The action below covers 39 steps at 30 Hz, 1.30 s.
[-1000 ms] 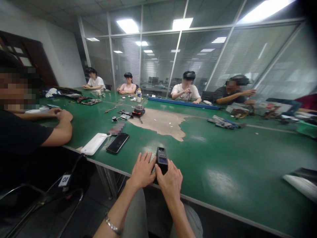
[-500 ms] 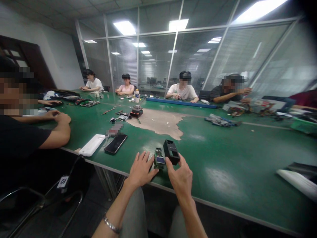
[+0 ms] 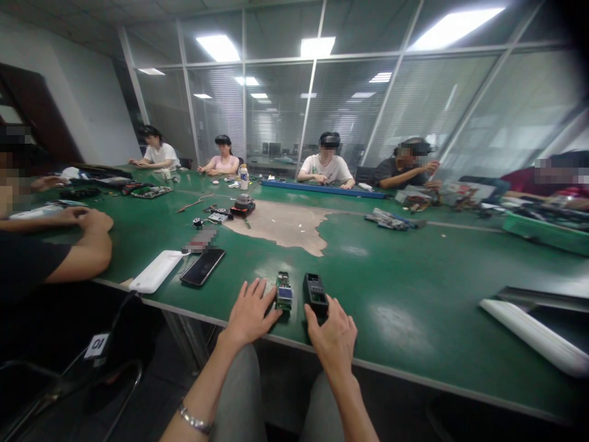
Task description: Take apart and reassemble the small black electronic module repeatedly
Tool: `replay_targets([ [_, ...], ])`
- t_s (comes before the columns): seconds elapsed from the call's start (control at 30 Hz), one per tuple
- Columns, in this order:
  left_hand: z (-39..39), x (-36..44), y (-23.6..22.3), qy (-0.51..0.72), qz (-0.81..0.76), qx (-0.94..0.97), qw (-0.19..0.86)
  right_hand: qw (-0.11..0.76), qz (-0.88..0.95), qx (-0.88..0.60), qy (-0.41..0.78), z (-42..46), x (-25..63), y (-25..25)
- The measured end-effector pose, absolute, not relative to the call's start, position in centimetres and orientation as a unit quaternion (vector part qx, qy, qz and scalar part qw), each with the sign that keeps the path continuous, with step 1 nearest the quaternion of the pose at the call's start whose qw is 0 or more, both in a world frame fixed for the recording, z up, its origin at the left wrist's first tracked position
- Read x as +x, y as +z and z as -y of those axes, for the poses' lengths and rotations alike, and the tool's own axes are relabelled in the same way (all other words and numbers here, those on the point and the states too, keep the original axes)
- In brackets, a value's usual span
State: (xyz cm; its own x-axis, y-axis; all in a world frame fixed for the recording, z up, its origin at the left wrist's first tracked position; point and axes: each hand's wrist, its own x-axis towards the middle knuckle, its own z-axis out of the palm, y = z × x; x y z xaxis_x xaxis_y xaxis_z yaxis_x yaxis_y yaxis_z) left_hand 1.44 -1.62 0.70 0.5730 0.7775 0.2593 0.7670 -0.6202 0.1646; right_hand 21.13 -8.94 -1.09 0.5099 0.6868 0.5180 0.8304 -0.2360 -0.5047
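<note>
A small green circuit board (image 3: 284,294) with a little screen and metal ports lies near the table's front edge. My left hand (image 3: 247,314) rests just left of it, fingers spread on the table, with the thumb and forefinger at its side. Whether they touch the board is hard to tell. To the right of the board, a black plastic case (image 3: 315,291) with cut-out openings sits at the table top. My right hand (image 3: 333,330) grips the case's near end between thumb and fingers.
On the green table (image 3: 405,276), a dark phone (image 3: 203,267) and a white power bank (image 3: 156,272) lie to the left. A brown bare patch (image 3: 280,224) is ahead, and a white-edged object (image 3: 529,334) lies at right. A co-worker's forearms (image 3: 87,242) rest at left; others sit opposite.
My right hand has lowered the black case to the table and moved it slightly apart from the circuit board. My left hand stays beside the board. The view has turned a little right.
</note>
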Motion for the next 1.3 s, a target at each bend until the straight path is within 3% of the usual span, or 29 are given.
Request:
replay_targets([
  [0.17,1.6,1.5,0.8,0.151,-0.435,0.887,0.024,0.345,0.498,-0.788,-0.105,9.1,21.2,-1.7],
  [0.4,1.6,1.6,0.6,0.157,-0.442,0.883,0.018,0.374,0.495,-0.779,-0.092,9.3,21.4,-1.7],
  [0.63,1.5,1.5,0.5,0.163,-0.442,0.882,0.015,0.344,0.491,-0.796,-0.080,8.7,21.1,-1.1],
  [0.97,1.4,1.4,0.4,0.169,-0.438,0.883,0.019,0.447,0.513,-0.732,-0.019,7.0,18.5,3.7],
  [1.3,1.5,1.0,0.6,0.165,-0.433,0.886,0.022,0.368,0.535,-0.760,-0.025,5.7,14.8,4.8],
])
